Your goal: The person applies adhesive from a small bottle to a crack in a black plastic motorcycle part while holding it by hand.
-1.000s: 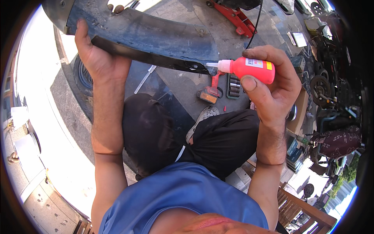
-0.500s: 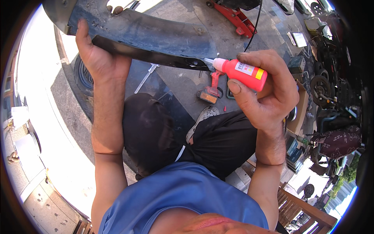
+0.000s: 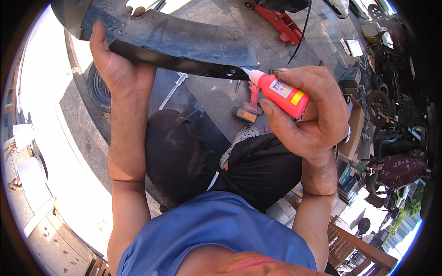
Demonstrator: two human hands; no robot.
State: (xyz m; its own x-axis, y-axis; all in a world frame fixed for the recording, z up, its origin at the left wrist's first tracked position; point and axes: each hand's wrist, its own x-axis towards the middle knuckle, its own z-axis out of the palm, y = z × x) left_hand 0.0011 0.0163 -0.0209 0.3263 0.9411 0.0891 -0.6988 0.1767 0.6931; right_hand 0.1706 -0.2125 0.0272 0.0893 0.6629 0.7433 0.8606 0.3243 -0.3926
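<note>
A curved dark plastic panel, like a vehicle fender [image 3: 193,39], spans the upper left of the view. My left hand [image 3: 117,69] grips its near edge, thumb up along the inner face; the other fingers are hidden beneath. Between thumb and fingers my right hand [image 3: 317,110] holds a small red glue bottle [image 3: 284,94] with a yellow-and-white label. The bottle tilts, its pale narrow nozzle [image 3: 247,71] at the right end of the panel's near rim, by a small hole. Whether the tip touches the rim I cannot tell.
Below the panel, a caliper [image 3: 174,91] and a red cordless drill [image 3: 250,105] lie on the ground. A red floor jack [image 3: 278,23] is farther off. On the right are a cardboard box [image 3: 355,124] and parked motorbikes [image 3: 382,103]; a tire [image 3: 97,89] lies at left.
My right hand has shifted slightly left, and the bottle now slants more steeply with its nozzle end higher. The panel's right end has risen a little; my left hand keeps its grip.
</note>
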